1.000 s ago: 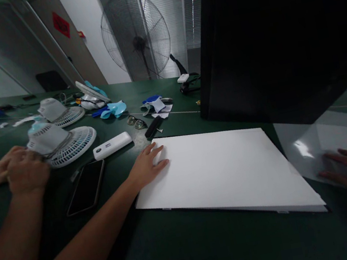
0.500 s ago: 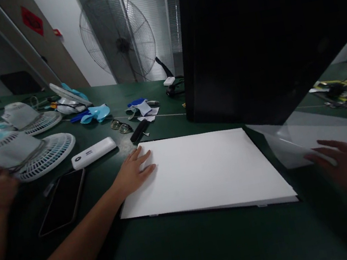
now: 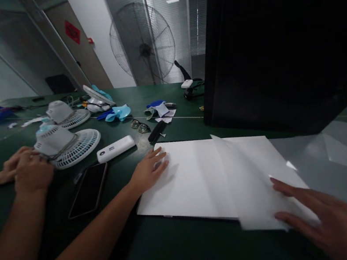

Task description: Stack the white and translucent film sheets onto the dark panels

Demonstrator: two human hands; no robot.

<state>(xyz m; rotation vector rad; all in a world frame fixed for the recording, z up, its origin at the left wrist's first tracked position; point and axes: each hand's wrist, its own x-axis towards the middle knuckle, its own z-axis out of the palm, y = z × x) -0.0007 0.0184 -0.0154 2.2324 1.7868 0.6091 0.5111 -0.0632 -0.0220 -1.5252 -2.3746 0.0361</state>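
On the left, a co-worker's hands meet beside a small white fan; a smartphone lies nearer. The person's left hand rests, fingers spread, on the left edge of a white panel flat on the green table. Over its right part curls a translucent sheet, at the right hand, whose thumb and forefinger stand apart; whether they grip it I can't tell.

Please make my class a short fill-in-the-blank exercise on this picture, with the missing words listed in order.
1. The left hand rests on a panel whose top is ____.
2. The translucent sheet at the right hand overlaps the panel's ____ side.
3. The phone lies to the ____ of the panel.
4. The sign on the door is ____.

Missing words: white; right; left; red.
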